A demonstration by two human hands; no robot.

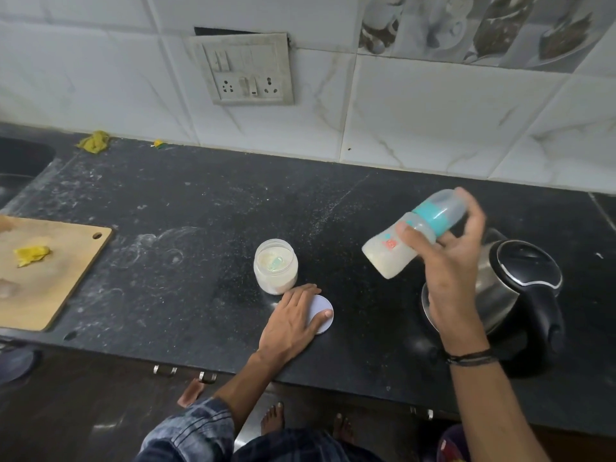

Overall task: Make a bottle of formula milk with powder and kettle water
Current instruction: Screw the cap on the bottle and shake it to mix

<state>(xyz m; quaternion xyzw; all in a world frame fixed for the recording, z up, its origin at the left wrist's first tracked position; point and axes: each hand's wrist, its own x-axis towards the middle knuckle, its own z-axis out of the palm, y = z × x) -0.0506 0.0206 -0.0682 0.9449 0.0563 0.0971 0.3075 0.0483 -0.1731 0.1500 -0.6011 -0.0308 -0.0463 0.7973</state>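
The head view looks down on a black stone tabletop [200, 228]. On it stands an open powder jar [275, 278], holding pale powder with a greenish scoop [276, 263] lying in it. The jar bears no label that can be seen.

Just in front of the jar and slightly to its right, the left hand [291, 320] lies flat on the jar's round white lid [322, 316]. Its grip is apart, the fingers straight and pressing on the lid.

To the right of the jar and above the tabletop, the right hand [450, 261] has its grip clamped on the bottle [390, 251], thumb on the waist and fingers curled over the cap end. The bottle is tilted, base down towards the jar, with a teal collar and a clear cap. Milky liquid fills its lower part. A small red and orange print marks its side, too blurred to read.

Further right of the jar, behind that wrist, sits a steel kettle [520, 285] with a black lid and handle.

Well to the left of the jar lies a wooden cutting board [50, 288] with a yellow scrap [31, 255] on it. On the tiled wall behind the jar hangs a grimy switch plate [246, 70] with two sockets; no writing is legible on it.
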